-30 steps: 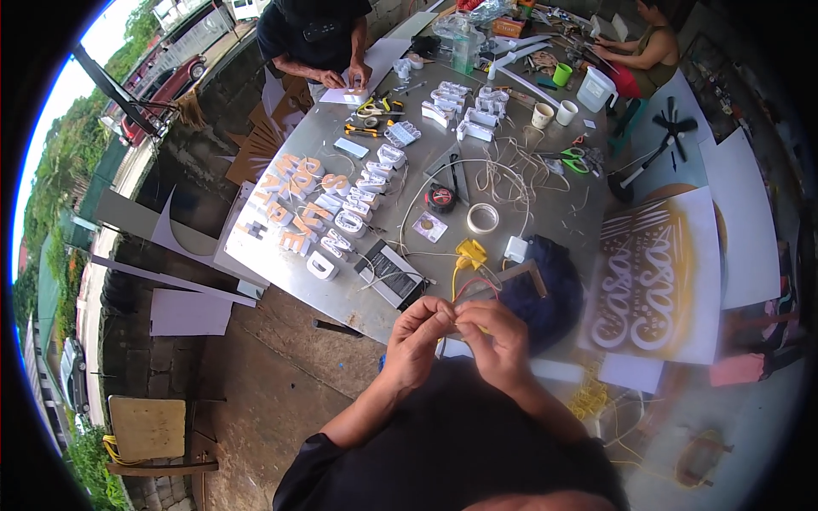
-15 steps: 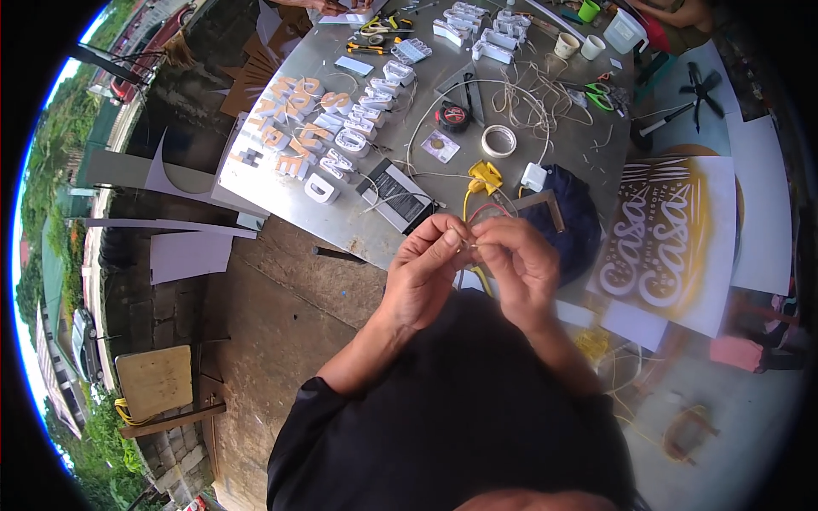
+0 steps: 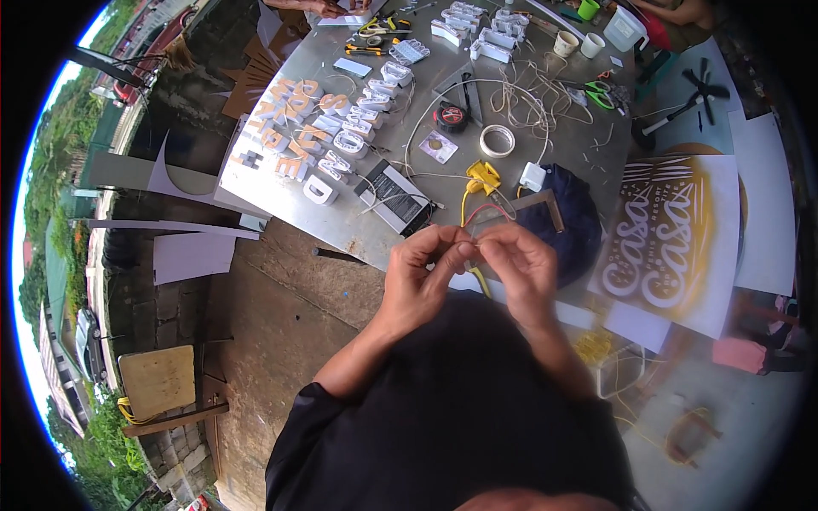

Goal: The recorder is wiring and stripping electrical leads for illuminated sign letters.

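My left hand [image 3: 423, 271] and my right hand [image 3: 521, 262] meet fingertip to fingertip just off the near edge of the metal table. Both are closed in a pinch on a thin wire, whose ends are mostly hidden by the fingers. A red wire [image 3: 487, 207] arcs up just beyond my fingertips. Past it lie a yellow plug-like piece [image 3: 483, 177] on a yellow cord and a white adapter [image 3: 532, 176]. Left of these rests a black and silver power supply box [image 3: 396, 198] with a pale cable across it. Dark blue cloth [image 3: 569, 217] bunches beyond my right hand.
Rows of channel letters [image 3: 351, 140] cover the table's left side. A tape measure [image 3: 452, 117], masking tape roll [image 3: 497, 141], tangled cable [image 3: 520, 102] and green-handled scissors [image 3: 600, 95] lie farther off. Another person's hands [image 3: 328, 8] work at the far edge. A yellow-and-white sign [image 3: 669, 234] stands right.
My fingertips have drawn closer together over the wire, and both hands have shifted slightly. The view has moved a little; the things on the table stay in place.
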Motion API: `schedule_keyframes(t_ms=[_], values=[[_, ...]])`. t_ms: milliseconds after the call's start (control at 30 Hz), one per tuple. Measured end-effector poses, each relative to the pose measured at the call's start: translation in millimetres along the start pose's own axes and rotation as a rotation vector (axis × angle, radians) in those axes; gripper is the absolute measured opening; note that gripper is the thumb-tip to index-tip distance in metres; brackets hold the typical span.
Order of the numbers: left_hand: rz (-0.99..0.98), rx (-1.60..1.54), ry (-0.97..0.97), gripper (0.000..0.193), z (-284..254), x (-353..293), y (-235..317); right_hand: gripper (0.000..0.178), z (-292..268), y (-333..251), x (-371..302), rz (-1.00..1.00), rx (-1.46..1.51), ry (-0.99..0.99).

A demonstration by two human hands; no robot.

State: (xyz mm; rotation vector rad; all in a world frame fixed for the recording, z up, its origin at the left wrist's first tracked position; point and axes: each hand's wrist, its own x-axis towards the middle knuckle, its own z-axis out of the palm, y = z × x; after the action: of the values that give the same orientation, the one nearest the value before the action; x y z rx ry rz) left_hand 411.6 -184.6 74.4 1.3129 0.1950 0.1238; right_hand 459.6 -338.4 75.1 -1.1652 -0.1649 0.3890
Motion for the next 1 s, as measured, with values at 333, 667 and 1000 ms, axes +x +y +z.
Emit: schedule_keyframes(t_ms=[333,667,1000], values=[[-0.215,0.435,-0.244,0.011,5.0,13.5,18.1,0.010,-34.1,10.6,-6.1,-0.043,-0.270,0.084],[0.414,1.137,-0.226,0.017,-1.9,6.6,12.2,0.015,-70.6,23.1,-4.2,0.065,0.002,0.225],[0.334,0.899,-0.138,0.012,40.9,-11.0,-5.2,0.006,-73.5,-13.9,-12.6,-0.246,-0.380,-0.088]])
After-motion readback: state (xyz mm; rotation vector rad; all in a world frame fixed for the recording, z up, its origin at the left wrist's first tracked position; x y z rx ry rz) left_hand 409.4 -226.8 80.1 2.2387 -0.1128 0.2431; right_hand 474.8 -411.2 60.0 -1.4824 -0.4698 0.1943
